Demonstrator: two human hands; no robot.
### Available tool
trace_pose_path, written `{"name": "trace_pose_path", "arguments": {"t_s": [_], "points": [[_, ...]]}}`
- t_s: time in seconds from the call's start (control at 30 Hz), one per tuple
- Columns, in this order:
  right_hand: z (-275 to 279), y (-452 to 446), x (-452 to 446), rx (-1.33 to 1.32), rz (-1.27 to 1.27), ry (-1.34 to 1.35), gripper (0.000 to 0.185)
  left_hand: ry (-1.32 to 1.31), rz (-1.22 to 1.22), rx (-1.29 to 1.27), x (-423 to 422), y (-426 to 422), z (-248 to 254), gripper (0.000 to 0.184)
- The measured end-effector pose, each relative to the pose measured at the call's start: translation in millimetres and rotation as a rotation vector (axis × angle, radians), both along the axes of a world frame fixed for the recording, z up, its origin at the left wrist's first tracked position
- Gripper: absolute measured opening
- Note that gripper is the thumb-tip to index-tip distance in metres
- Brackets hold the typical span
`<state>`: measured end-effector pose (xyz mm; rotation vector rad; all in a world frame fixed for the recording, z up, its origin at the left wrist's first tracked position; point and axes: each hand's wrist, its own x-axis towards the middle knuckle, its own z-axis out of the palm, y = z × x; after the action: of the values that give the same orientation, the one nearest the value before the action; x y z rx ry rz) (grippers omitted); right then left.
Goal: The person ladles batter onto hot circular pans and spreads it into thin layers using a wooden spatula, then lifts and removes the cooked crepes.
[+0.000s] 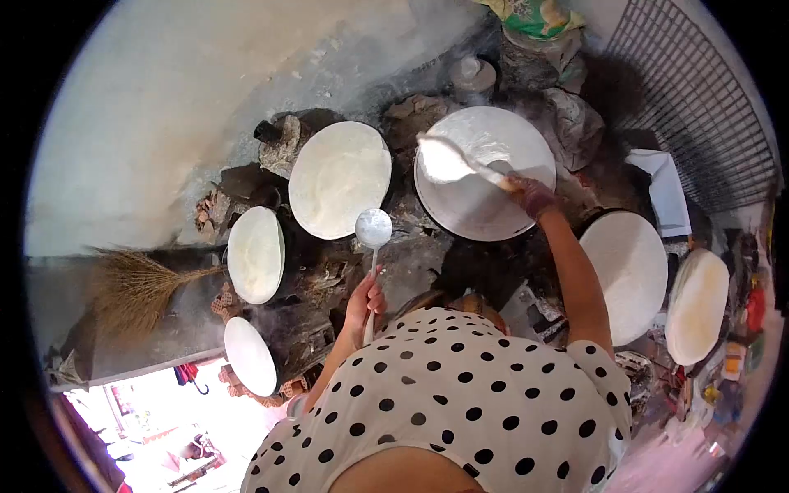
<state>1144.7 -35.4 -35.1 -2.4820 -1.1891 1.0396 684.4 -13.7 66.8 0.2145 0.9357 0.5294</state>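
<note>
From my distant post I see a right hand [532,197], fingers closed around the handle of a long, pale, flattish tool [485,168], above a large, round, white-coated pan [501,215] set among dark, sooty stonework [403,259]. The white coating looks wet, with glossy swirls toward the far side and a grey shadow across the near half; whether the tool touches it, I cannot tell. The left hand [366,300] grips the thin handle of a round metal ladle [374,228], its whitish bowl just at the near edge of a cream-white disc [339,177], smooth and faintly streaked. At right I see a matte white disc [625,279] and, beyond it, a yellowish-cream oval sheet [699,308]; at far left lies a straw broom [136,287].
</note>
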Motion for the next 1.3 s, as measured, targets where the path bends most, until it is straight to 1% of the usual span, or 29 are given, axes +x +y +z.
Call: {"name": "trace_pose_path", "arguments": {"t_s": [0.07,0.1,0.2,0.23,0.27,0.3,0.33,0.37,0.4,0.47,0.5,0.53,0.6,0.63,0.67,0.73,0.77,0.83,0.9,0.93,0.97,1.0,1.03,1.07,1.1,1.17,1.2,1.23,1.3], "points": [[-4.7,-23.4,1.2,0.167,0.348,-0.171,0.055,0.030,0.026,0.005,2.7,-8.0,5.7,0.025],[-6.2,-25.6,9.9,0.167,0.355,-0.171,0.055,0.009,0.027,0.013,0.3,-10.9,3.9,0.025],[-15.6,-23.5,38.7,0.416,0.243,0.031,0.053,0.048,0.040,0.038,-1.0,-22.8,10.0,0.026],[-22.9,-14.7,36.6,0.430,0.072,-0.005,0.050,0.055,0.044,0.032,-3.1,-26.9,6.7,0.026],[-29.3,-9.5,37.1,0.426,0.075,0.004,0.050,0.010,0.069,-0.009,-6.2,-31.1,0.8,0.027],[-16.1,-1.5,27.5,0.314,0.081,0.028,0.048,-0.031,0.095,-0.051,-10.6,-34.8,-1.3,0.027],[-0.9,0.8,22.1,0.201,0.088,0.052,0.046,-0.018,0.101,-0.056,-14.3,-39.6,0.5,0.027],[16.3,-16.8,16.2,0.316,0.199,0.048,0.046,0.004,0.102,-0.041,-15.5,-43.9,0.8,0.028],[13.6,-24.1,16.6,0.315,0.207,0.050,0.046,0.020,0.105,-0.025,-15.5,-48.4,-0.3,0.028],[2.7,-36.4,34.7,0.320,0.464,-0.080,0.045,0.001,0.119,-0.033,-19.6,-55.4,0.6,0.028],[-12.2,-33.6,50.2,0.260,0.447,0.024,0.043,0.046,0.135,-0.030,-17.9,-59.3,7.2,0.028],[-12.6,-27.9,50.8,0.262,0.454,0.030,0.043,0.097,0.150,-0.030,-19.2,-62.9,11.7,0.028],[-14.0,-23.9,48.9,0.307,0.061,0.135,0.043,0.127,0.149,-0.041,-24.3,-66.2,8.6,0.028],[-22.2,-20.7,42.6,0.369,0.000,0.077,0.044,0.146,0.137,-0.047,-26.0,-65.2,5.7,0.027],[-27.0,-21.4,34.8,0.373,-0.002,0.077,0.044,0.146,0.135,-0.043,-29.0,-62.8,3.8,0.027],[-20.9,-36.2,10.5,0.410,0.173,0.182,0.042,0.083,0.125,-0.060,-33.4,-60.1,1.1,0.026],[-25.0,-47.6,10.8,0.408,0.166,0.167,0.042,0.070,0.115,-0.061,-34.2,-57.5,-0.4,0.026],[-32.1,-72.4,12.0,0.358,0.270,0.078,0.045,0.092,0.095,-0.031,-38.7,-52.7,-2.6,0.026],[-18.3,-101.6,4.3,0.427,0.324,-0.083,0.045,0.094,0.062,-0.004,-43.4,-48.9,-1.6,0.026],[-17.3,-104.2,-11.1,0.422,0.330,-0.094,0.045,0.114,0.031,0.028,-49.3,-47.2,-1.3,0.026],[-17.9,-102.1,-27.7,0.639,0.114,-0.024,0.044,0.059,0.023,0.014,-57.3,-44.1,-9.1,0.028],[-2.8,-96.0,-63.3,0.646,-0.063,-0.122,0.042,0.043,0.027,0.009,-63.1,-42.6,-10.9,0.028],[12.9,-89.9,-99.1,0.653,-0.246,-0.202,0.041,0.072,-0.018,0.047,-68.9,-41.3,-12.8,0.030],[-10.6,-64.4,-134.0,0.677,-0.354,-0.202,0.037,0.105,-0.063,0.085,-75.5,-39.9,-14.4,0.032],[-45.4,-32.9,-173.3,0.696,-0.417,-0.190,0.036,0.158,-0.124,0.113,-84.8,-35.9,-16.7,0.032],[-103.7,17.4,-251.0,0.750,-0.487,-0.147,0.040,0.139,-0.140,0.092,-99.8,-33.6,-11.9,0.033],[-118.5,37.7,-272.0,0.842,-0.527,-0.126,0.041,0.120,-0.157,0.079,-105.0,-32.3,-11.0,0.034],[-120.1,36.7,-282.0,0.833,-0.519,-0.136,0.041,0.097,-0.146,0.046,-113.6,-31.3,-12.8,0.036],[-124.1,22.6,-301.8,0.004,-0.275,-0.389,0.021,0.088,-0.156,0.032,-137.0,-32.4,-21.3,0.037]]}}
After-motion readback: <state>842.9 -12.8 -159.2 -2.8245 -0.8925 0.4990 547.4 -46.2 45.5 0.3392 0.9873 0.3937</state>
